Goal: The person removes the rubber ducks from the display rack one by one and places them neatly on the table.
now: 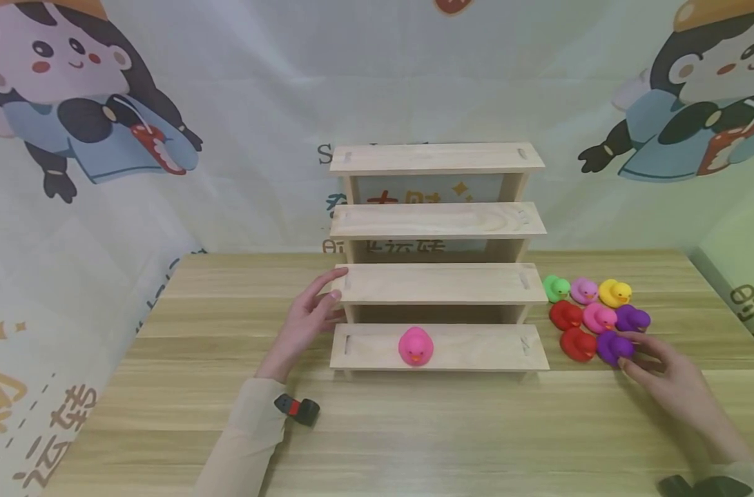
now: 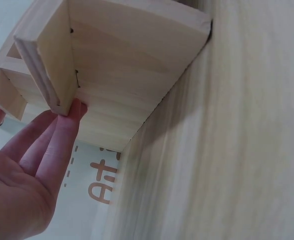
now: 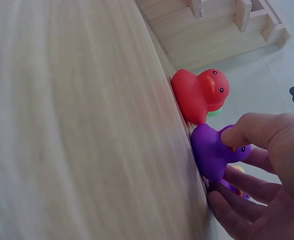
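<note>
A stepped wooden rack (image 1: pixel 439 283) with several tiers stands on the table. My left hand (image 1: pixel 305 314) grips the left end of its second tier from the bottom; in the left wrist view, fingertips (image 2: pixel 73 107) touch the lower corner of a board. On the lowest tier sits a pink rubber duck (image 1: pixel 416 346). At the right, my right hand (image 1: pixel 672 383) pinches a purple rubber duck (image 3: pixel 209 152) between thumb and fingers, and the duck still appears to be at table level. Beside it is a red duck (image 3: pixel 194 95).
Several more ducks cluster right of the rack, among them a green duck (image 1: pixel 556 288), a yellow duck (image 1: pixel 615 293) and another purple duck (image 1: pixel 632 318). Behind the wood-grain table (image 1: pixel 414 435) hangs a printed cloth (image 1: pixel 259 138) with cartoon figures.
</note>
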Tool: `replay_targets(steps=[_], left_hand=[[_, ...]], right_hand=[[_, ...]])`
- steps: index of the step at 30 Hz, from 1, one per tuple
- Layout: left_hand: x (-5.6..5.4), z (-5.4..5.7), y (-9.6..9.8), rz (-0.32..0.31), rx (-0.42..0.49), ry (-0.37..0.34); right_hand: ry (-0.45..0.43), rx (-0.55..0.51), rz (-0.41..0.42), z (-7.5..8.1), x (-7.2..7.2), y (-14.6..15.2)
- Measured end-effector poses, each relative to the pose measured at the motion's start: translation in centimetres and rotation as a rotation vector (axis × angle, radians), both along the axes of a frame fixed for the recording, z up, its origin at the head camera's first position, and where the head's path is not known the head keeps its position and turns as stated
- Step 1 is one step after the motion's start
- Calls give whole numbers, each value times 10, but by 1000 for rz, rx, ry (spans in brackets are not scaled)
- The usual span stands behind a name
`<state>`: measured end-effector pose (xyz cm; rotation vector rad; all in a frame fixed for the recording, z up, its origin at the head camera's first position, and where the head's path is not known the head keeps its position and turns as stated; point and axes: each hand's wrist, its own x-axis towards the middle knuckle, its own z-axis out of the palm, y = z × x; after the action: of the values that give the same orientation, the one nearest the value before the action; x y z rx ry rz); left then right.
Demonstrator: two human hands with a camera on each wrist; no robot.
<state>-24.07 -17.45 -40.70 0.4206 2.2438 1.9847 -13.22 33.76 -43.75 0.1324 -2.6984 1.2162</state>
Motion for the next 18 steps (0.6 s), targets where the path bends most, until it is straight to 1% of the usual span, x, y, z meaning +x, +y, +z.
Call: replay_targets(steps=[6, 12, 15, 18], left_hand=[[0, 1, 1, 1, -2, -4], [0, 1, 1, 3, -7, -8], [0, 1, 1, 0, 1, -9], [0, 1, 1, 1, 2, -12]], right_hand=[[23, 32, 1, 0, -1, 2], [84, -16, 31, -1, 0, 4], [97, -37, 36, 1, 1, 4], [94, -36, 22, 3, 2, 2]])
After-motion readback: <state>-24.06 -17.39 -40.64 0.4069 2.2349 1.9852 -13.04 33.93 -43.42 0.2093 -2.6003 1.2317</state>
